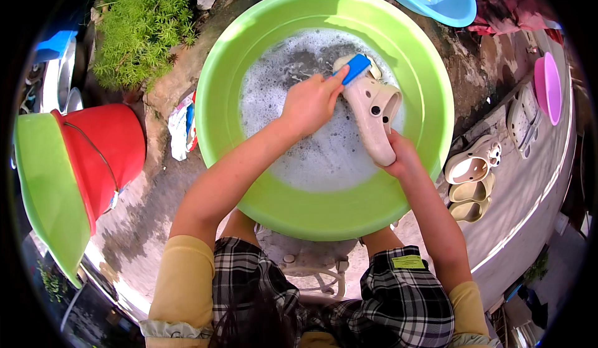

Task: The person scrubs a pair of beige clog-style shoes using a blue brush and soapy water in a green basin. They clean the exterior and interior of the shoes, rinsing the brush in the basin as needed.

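A large green basin (430,133) of foamy, soapy water (311,155) stands in front of me. Over the water, my right hand (403,155) grips a beige clog (369,119) by its toe end, its heel end pointing away from me. My left hand (311,102) is closed around a blue brush (357,68), which lies against the clog's heel end. The brush's bristles are hidden beneath its blue back. Dark round holes dot the top of the clog.
Right of the basin lie a cream clog (471,161), tan clogs (471,191) and a pale clog (523,121), near a pink basin (548,88). A blue basin (436,2) is at the far right. Leftward are a red bucket (115,152), a packet (180,127) and a green plant (143,30).
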`<state>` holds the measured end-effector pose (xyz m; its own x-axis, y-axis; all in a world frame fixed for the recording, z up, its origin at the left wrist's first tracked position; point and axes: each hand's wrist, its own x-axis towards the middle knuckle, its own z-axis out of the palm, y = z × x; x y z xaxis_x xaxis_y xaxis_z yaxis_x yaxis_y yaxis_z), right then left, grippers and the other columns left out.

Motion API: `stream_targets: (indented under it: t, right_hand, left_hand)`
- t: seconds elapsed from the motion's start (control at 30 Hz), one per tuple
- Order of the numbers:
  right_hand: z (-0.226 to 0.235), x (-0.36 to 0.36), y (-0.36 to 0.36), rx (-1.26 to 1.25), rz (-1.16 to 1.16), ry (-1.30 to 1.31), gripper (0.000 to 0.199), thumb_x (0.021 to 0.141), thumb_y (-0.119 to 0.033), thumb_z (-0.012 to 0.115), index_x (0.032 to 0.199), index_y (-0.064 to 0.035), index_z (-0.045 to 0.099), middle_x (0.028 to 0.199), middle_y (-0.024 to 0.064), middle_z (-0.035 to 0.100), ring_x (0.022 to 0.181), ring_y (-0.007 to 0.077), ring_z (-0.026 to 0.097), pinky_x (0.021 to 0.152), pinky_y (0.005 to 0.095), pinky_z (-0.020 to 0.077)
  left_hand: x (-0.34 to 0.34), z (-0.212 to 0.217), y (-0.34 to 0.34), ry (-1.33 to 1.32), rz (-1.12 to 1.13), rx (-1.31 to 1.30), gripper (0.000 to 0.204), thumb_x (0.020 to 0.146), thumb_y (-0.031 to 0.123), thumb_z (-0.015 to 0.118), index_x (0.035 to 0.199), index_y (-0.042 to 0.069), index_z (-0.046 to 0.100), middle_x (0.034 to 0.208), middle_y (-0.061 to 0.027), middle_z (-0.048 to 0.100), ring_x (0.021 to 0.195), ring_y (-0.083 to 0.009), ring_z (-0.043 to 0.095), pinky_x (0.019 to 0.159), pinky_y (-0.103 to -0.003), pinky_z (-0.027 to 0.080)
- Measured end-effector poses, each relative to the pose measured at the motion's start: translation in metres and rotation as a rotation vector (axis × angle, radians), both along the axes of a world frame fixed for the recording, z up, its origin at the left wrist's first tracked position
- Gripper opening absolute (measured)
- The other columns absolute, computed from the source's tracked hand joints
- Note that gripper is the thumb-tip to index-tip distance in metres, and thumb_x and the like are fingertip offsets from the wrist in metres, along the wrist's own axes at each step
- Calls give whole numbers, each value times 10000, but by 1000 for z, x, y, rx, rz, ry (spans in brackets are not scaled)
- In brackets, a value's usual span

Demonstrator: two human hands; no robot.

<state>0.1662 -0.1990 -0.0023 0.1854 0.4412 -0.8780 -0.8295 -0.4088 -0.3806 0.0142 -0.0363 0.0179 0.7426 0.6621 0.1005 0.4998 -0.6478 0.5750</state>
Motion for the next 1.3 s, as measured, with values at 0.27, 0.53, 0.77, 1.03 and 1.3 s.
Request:
stream_targets:
  t: [0.27,0.53,0.77,1.03,1.3]
  right_hand:
    - [1,8,-9,-116,-15,288,317,923,-247,339,1154,-79,475,953,140,579,768,227,591,587,311,496]
    - [8,12,-8,-103,-78,383,318,912,-214,332,1144,-50,473,936,144,580,735,228,591,549,303,499]
    - [3,3,-9,-54,10,75,323,943,-251,381,1174,-43,469,1001,102,596,844,187,601,703,323,498]
    - [14,-19,6,-106,201,-320,344,933,-221,461,1186,12,477,1031,104,608,893,165,595,800,297,467]
    - [13,-20,7,-97,313,-449,329,923,-191,461,1170,23,497,1021,102,612,873,156,590,788,287,451]
  left_hand:
    - [-8,-17,16,32,106,8,390,861,171,547,1249,164,514,617,-129,501,531,-301,514,494,-404,419]
    - [-2,-2,-10,2,-10,-76,418,863,180,545,1277,179,487,618,-120,491,509,-299,516,484,-396,437]
    - [-5,11,-38,-55,-109,-91,388,863,192,537,1250,173,512,630,-121,521,528,-293,535,466,-394,438]
    - [-21,-38,43,353,191,50,354,882,226,493,1235,196,514,773,-134,574,667,-313,593,566,-429,468]
    - [-25,-45,28,-9,373,-429,399,868,132,490,1262,194,499,819,-155,591,818,-325,588,717,-373,470]
